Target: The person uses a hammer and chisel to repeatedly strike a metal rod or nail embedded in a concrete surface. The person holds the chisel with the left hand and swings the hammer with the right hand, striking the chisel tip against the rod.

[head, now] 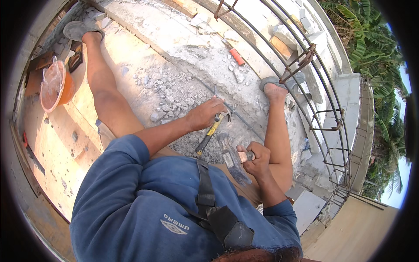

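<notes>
My right hand (258,159) grips the wooden handle of a club hammer close below its heavy steel head (233,160), raised in front of my body. My left hand (206,114) is closed around a short metal rod (217,117), of which only the blunt end shows; its lower part is hidden by the fingers. Beneath that hand a claw hammer (211,131) with a yellow and black handle lies on the rubble. A steel reinforcing bar (242,120) runs along the broken concrete (209,70) just beyond my left hand.
Loose concrete chunks (168,100) cover the ground between my legs. A bent rebar cage (322,88) arches along the right. An orange bucket (67,88) stands on the plywood (75,137) at left. A red-handled tool (236,56) lies on the concrete ahead.
</notes>
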A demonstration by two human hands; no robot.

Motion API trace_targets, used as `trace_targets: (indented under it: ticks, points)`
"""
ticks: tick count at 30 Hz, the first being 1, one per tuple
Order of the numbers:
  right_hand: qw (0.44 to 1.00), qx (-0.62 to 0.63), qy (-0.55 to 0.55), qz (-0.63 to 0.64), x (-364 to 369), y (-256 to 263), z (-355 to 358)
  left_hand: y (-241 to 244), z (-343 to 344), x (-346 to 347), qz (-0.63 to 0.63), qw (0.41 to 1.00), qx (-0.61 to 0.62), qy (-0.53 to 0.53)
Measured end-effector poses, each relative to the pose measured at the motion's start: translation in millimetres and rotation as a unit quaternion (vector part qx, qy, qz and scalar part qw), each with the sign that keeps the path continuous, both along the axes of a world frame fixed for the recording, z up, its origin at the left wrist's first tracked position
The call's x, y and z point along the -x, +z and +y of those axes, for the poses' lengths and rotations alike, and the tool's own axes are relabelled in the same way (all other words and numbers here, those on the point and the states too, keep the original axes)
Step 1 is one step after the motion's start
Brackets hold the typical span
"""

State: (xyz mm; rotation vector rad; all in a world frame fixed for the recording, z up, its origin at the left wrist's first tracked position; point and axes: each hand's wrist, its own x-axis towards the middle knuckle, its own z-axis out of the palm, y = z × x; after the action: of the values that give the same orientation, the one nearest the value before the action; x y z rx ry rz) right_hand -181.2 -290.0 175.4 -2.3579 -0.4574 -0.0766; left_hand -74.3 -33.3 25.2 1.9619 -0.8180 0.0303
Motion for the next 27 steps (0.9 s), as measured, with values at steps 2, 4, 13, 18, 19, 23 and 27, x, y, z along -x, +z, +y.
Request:
trace_targets:
  ticks: [2, 4, 13, 18, 19, 23, 27]
  points:
    - [1.000, -0.006, -0.005, -0.020, 3, 14, 4, 3, -7, -1, 0.003, 1.000, 0.014, -0.002]
    - [0.999, -0.001, 0.011, -0.043, 7, 12, -1, 3, -9, -1, 0.000, 1.000, 0.016, 0.008]
    - [0.979, 0.164, -0.052, 0.105, -2, 4, -17, 10, -7, -2, 0.014, 1.000, -0.028, -0.001]
    - [0.996, -0.020, 0.011, -0.086, 1, 24, -3, 12, -23, -14, -0.002, 1.000, 0.004, 0.024]
    - [0.993, -0.035, 0.026, -0.107, 0, 8, -10, 12, -21, -15, -0.001, 1.000, 0.002, 0.022]
    - [0.982, 0.180, -0.048, 0.040, -1, -35, -36, 25, -18, -23, 0.031, 1.000, 0.005, -0.004]
    - [0.991, 0.102, -0.050, 0.069, 4, 14, -11, 22, -19, -23, 0.030, 0.999, 0.008, 0.014]
